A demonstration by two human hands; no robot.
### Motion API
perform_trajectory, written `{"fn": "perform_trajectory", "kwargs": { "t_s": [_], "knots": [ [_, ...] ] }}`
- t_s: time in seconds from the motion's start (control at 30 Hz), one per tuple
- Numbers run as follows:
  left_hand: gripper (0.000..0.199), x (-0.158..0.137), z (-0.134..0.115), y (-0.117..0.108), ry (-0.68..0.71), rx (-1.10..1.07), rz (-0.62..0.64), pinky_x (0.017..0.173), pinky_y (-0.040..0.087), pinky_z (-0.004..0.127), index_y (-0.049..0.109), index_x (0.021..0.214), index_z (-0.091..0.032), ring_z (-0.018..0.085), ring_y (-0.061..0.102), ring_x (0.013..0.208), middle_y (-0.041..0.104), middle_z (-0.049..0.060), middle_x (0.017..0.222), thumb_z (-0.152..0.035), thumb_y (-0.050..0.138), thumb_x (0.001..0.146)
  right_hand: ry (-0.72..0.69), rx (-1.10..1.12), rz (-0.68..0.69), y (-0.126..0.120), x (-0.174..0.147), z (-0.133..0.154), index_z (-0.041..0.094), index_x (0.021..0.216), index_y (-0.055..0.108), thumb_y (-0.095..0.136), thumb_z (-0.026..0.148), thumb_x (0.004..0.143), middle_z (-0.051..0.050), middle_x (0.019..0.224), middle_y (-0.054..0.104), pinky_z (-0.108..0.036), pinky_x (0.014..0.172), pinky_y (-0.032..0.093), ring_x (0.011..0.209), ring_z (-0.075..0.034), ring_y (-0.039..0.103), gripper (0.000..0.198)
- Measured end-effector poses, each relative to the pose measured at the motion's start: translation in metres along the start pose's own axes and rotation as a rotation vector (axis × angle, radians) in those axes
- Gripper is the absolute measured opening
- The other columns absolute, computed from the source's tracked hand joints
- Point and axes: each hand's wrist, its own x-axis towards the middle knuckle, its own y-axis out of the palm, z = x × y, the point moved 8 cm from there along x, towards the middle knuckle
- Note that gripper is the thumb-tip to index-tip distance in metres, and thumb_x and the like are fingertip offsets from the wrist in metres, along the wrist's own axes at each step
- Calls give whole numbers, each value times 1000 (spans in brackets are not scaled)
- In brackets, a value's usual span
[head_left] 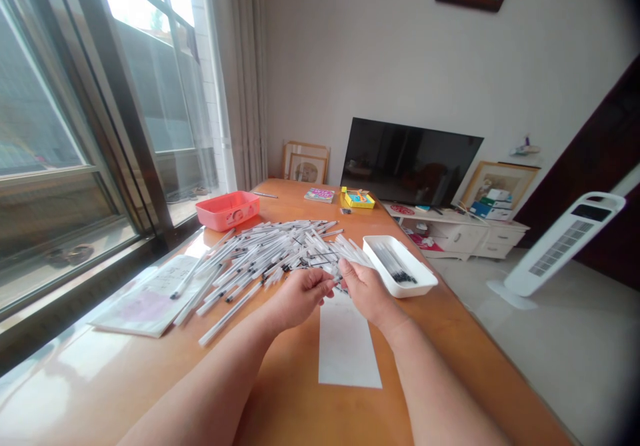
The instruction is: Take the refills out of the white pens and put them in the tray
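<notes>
My left hand [304, 293] and my right hand [363, 287] come together over the front of the pile, both with fingers pinched. What lies between the fingertips is too small and covered to make out. A thin dark stick shows just beyond the right thumb; whether it is held, I cannot tell. The pile of pens [263, 253] has pale, clear-looking barrels, several with black ends. Beside my right hand stands a white tray [417, 289] with several pens in it, their black ends toward me. Under my hands lies a sheet of white paper [347, 349].
A red plastic box [227, 211] stands behind the pile at left. A booklet [137, 306] lies at the left edge, pens overlapping it. Farther back are a pink booklet [320, 195] and a yellow box [359, 198]. The wooden table's [480, 359] right edge runs past the tray.
</notes>
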Motion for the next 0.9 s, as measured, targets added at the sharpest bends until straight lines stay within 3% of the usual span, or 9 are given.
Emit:
{"fn": "perform_trajectory", "kwargs": {
  "t_s": [0.3, 0.6, 0.9],
  "knots": [
    [36, -1, 3, -3, -59, -13, 22, 67, 47, 28, 68, 93, -15, 16, 61, 69, 71, 7, 84, -47, 53, 91, -110, -55, 75, 4, -4, 11, 22, 72, 48, 42, 49, 98, 1, 64, 54, -28, 58, 32, 62, -16, 48, 38],
    [28, 3, -1, -4, 135, 119, -93, 66, 43, 25, 70, 93, -16, 15, 57, 73, 68, 2, 80, -41, 59, 89, -46, -38, 10, 11, -1, -1, 22, 65, 41, 44, 50, 96, 4, 58, 45, -27, 55, 29, 58, -14, 39, 42],
    [36, -2, 3, -1, 17, 156, 75, 67, 46, 27, 67, 88, -17, 16, 61, 71, 71, 6, 85, -46, 46, 96, -79, -40, -24, 1, 0, 2, 22, 66, 40, 42, 48, 97, 3, 60, 44, -28, 57, 28, 59, -14, 39, 41]
  ]
}}
